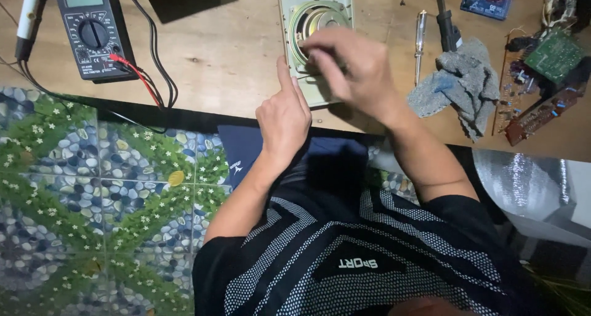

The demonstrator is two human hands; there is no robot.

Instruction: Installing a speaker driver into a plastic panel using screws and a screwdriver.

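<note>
A beige speaker panel (315, 1) with a round speaker cone (309, 22) lies flat on the wooden table (221, 57). My left hand (283, 116) is curled at the panel's lower left edge, with the index finger stretched along that edge and touching it. My right hand (348, 67) hovers over the lower part of the speaker, blurred, with its fingertips drawn together near the speaker rim. Whether those fingers pinch anything is hidden.
A black multimeter (92, 30) with red and black leads (140, 76) sits at the far left. Right of the panel lie a screwdriver (420, 42), a soldering iron (446, 24), a grey cloth (458, 85) and several circuit boards (542, 100). Below the table edge is pebble-patterned floor (92, 199).
</note>
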